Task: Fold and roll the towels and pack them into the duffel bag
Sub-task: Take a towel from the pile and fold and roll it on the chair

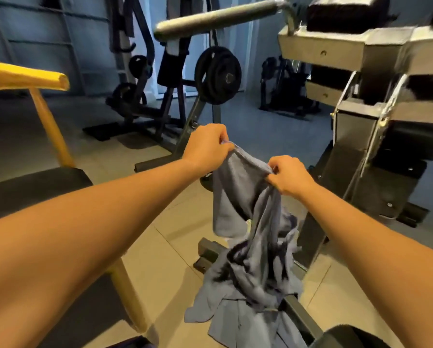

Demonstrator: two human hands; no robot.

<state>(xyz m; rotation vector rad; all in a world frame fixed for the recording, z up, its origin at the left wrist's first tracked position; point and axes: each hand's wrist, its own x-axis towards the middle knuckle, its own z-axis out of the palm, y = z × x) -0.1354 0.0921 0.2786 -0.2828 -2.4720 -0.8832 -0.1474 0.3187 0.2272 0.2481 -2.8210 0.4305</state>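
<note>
Over floor, hanging towel, top edge pinched by left hand, right hand

Location: weight-training gym.
Black weight plates are loaded on a machine arm, and smaller plates sit on the equipment to its left. A padded roller bar spans the upper view. A yellow-framed bench with a black seat pad stands left. A grey steel machine with black pads stands right. The floor is tiled.
</note>
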